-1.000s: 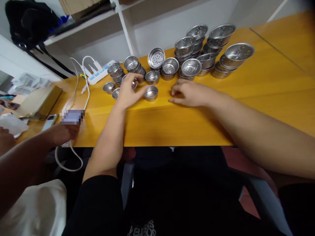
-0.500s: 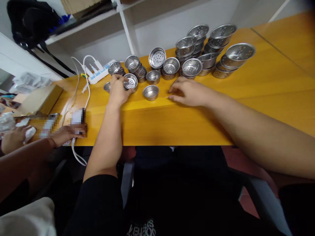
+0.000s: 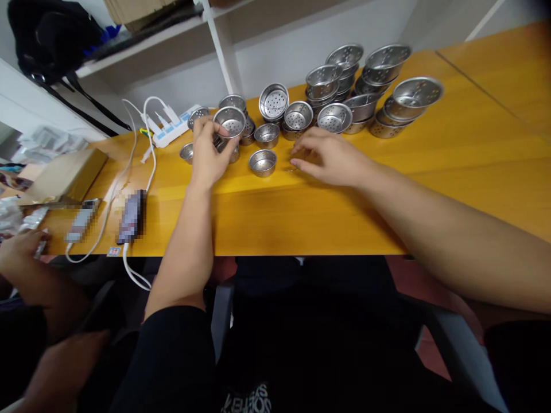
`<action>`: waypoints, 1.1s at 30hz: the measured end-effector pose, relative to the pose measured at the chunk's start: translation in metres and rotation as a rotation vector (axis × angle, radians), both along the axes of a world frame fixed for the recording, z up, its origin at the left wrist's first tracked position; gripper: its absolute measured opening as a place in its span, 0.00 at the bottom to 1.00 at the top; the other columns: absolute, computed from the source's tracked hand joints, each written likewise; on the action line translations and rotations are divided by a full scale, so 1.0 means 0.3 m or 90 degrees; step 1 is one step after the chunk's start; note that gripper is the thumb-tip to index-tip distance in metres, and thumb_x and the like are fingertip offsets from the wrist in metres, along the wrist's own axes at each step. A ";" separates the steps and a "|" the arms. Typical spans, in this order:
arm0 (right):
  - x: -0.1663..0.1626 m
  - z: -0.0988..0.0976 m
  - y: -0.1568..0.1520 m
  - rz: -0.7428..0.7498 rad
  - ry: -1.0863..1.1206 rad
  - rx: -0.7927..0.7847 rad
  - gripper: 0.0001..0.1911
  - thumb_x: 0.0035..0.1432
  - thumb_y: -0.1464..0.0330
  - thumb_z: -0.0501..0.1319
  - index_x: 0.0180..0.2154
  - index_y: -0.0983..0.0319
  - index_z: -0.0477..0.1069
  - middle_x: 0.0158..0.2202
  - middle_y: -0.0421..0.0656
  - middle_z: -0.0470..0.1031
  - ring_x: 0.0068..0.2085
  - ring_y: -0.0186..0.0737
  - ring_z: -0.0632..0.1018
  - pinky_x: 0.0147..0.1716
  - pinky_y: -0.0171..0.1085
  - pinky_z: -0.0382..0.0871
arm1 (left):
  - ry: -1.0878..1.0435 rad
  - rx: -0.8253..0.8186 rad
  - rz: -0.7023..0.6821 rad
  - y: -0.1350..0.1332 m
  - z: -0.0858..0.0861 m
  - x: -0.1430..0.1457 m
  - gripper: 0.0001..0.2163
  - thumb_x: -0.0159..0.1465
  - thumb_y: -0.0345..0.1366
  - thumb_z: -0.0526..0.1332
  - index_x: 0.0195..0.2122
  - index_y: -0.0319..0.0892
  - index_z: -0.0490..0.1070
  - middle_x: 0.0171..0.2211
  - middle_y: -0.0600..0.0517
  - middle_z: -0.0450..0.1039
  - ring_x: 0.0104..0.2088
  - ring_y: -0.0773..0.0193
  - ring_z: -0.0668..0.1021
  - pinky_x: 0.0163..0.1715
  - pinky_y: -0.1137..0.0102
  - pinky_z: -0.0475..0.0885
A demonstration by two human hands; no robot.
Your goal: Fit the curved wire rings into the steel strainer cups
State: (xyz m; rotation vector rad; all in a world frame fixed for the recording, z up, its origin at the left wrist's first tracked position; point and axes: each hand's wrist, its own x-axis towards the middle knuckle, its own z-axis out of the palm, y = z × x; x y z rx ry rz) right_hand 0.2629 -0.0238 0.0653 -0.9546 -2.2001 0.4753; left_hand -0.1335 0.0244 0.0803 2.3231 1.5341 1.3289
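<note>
My left hand [image 3: 210, 152] grips a small perforated metal cup [image 3: 230, 122] between thumb and fingers, lifted above another perforated cup [image 3: 233, 154] partly hidden by the hand. To the right, my right hand [image 3: 329, 156] hovers low over the table, fingers slightly curled and apart, with no cup in it. A faint thin line shows by its thumb tip; I cannot tell what that is. Between my hands stands a single small cup [image 3: 263, 163], with a further small cup [image 3: 267, 136] behind it. Another little cup [image 3: 186, 152] sits left of my left hand.
Stacks of larger perforated cups [image 3: 417, 94] stand at the back right of the wooden table [image 3: 301, 223]. A white power strip [image 3: 176, 129] with cables lies behind on the left. Two blurred phones [image 3: 131, 217], a cardboard box [image 3: 64, 175] and a co-worker's arm [image 3: 30, 269] are further left.
My left hand has lifted a perforated cup slightly up off the cup below. My right hand has barely moved. The co-worker's hand has left the nearer phone.
</note>
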 end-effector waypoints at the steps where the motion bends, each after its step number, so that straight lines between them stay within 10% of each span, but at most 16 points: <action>1: -0.006 0.010 -0.010 0.000 0.017 0.004 0.23 0.82 0.41 0.72 0.57 0.51 0.90 0.62 0.56 0.89 0.60 0.71 0.89 0.71 0.71 0.85 | 0.005 0.005 -0.017 -0.013 0.006 0.023 0.31 0.74 0.75 0.77 0.53 0.53 0.77 0.74 0.40 0.77 0.86 0.29 0.75 0.90 0.25 0.72; 10: -0.100 0.044 -0.095 0.005 0.138 -0.020 0.35 0.78 0.33 0.69 0.68 0.47 0.89 0.68 0.53 0.89 0.52 0.63 0.86 0.61 0.65 0.87 | 0.079 -0.066 -0.245 -0.091 -0.046 0.291 0.52 0.72 0.75 0.77 0.86 0.57 0.59 0.82 0.36 0.74 0.87 0.25 0.76 0.89 0.28 0.72; 23: -0.107 0.012 -0.042 0.026 0.252 -0.158 0.45 0.68 0.15 0.70 0.41 0.50 0.83 0.36 0.45 0.84 0.39 0.55 0.83 0.46 0.57 0.85 | 0.133 -0.043 -0.284 -0.096 -0.039 0.323 0.39 0.77 0.58 0.76 0.84 0.57 0.69 0.85 0.39 0.73 0.90 0.26 0.73 0.95 0.27 0.66; 33: -0.096 0.039 -0.044 0.074 0.324 -0.269 0.46 0.57 0.15 0.79 0.35 0.51 0.84 0.38 0.48 0.92 0.42 0.58 0.92 0.52 0.61 0.93 | 0.166 0.004 -0.281 -0.087 -0.054 0.317 0.33 0.81 0.55 0.73 0.81 0.54 0.65 0.82 0.37 0.74 0.86 0.31 0.77 0.91 0.29 0.72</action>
